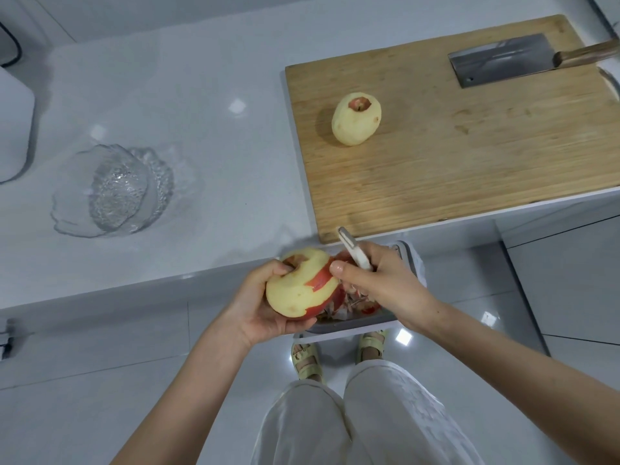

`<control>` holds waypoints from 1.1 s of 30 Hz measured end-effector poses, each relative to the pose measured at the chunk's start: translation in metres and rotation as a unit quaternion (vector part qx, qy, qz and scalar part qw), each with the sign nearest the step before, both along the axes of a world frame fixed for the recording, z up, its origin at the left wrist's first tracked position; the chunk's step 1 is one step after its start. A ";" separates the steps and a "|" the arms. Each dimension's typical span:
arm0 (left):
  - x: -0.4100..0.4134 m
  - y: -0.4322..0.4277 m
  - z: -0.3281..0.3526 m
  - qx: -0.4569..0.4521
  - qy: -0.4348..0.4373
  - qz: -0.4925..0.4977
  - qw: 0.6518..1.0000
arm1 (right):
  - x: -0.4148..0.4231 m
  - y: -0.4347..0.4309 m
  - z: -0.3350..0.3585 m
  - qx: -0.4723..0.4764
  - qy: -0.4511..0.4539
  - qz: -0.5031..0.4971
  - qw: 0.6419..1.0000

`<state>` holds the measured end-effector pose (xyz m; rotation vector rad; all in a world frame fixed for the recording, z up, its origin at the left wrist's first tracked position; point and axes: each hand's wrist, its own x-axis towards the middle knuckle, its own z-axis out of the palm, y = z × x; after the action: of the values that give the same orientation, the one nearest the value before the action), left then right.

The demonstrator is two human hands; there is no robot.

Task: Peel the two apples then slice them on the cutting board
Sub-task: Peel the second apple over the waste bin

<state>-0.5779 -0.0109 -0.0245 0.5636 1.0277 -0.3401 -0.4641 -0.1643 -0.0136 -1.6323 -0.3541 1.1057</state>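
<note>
Second apple in hand, peeling step under way. Left hand (258,307) cups the half-peeled apple (298,286) from below, fingers (280,267) curled round its top near the stem end. The apple is held off the bench (201,129) edge, above a grey bin (414,260) holding peels (355,302). Most of its near face is bare; a band of red skin is left on the right side and underneath. Right hand (385,283) is closed round the white peeler (354,250), blade end pointing up and away, thumb pressed on the apple's red patch. First apple (356,119) sits fully peeled on the cutting board (469,162), a little skin left at the stem. Cleaver (503,63) lies flat at the board's far side, untouched. Glass bowl (114,189) sits on the bench, well to the left. Judgement: peeling roughly three-quarters done, slicing not begun. The next move calls for turning the apple to present the red band, then bringing the blade down onto it.
</note>
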 end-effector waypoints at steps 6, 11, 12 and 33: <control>-0.001 0.000 -0.003 0.017 0.029 0.029 0.999 | -0.011 0.005 -0.004 -0.069 -0.118 -0.027 0.990; -0.003 0.000 -0.001 0.000 0.041 0.046 0.998 | 0.006 -0.005 -0.022 -0.183 -0.170 -0.039 0.967; -0.004 0.000 -0.001 -0.008 0.042 0.052 0.998 | 0.009 -0.008 -0.024 -0.215 -0.203 0.022 0.955; -0.009 -0.004 -0.002 -0.025 0.081 0.029 0.996 | 0.024 0.001 -0.018 0.026 -0.638 0.147 0.755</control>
<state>-0.5871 -0.0150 -0.0266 0.4658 1.1871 -0.3638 -0.4397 -0.1631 -0.0320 -2.1085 -1.5405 -0.0322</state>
